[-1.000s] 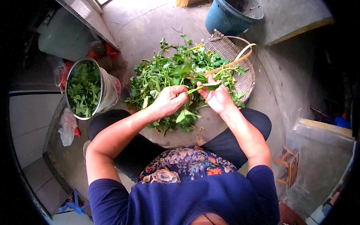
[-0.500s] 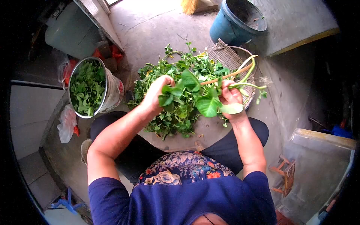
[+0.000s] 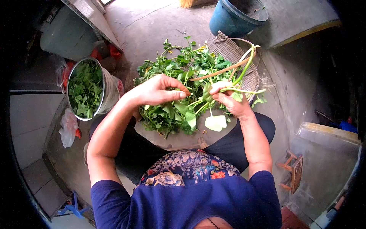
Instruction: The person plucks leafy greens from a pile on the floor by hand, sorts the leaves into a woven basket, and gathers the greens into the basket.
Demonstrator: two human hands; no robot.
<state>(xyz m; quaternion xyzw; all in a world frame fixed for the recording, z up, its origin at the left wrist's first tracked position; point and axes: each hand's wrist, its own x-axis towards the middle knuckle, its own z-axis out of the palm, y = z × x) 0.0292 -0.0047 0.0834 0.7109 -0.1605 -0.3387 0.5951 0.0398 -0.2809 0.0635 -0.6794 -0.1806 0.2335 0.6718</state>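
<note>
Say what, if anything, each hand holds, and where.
Right hand: leafy green stems, gripped partway along their length. Left hand: can't tell whether it pinches anything.

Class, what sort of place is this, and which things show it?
Probably a household work area: leafy greens heaped on a bare floor, with a woven basket and a blue bucket close by.

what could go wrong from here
The long green leafy stems in the right hand cross in front of the brown woven basket, so they might snag. The round white bucket looks nearly full of green leaves, so adding more could spill some.
</note>
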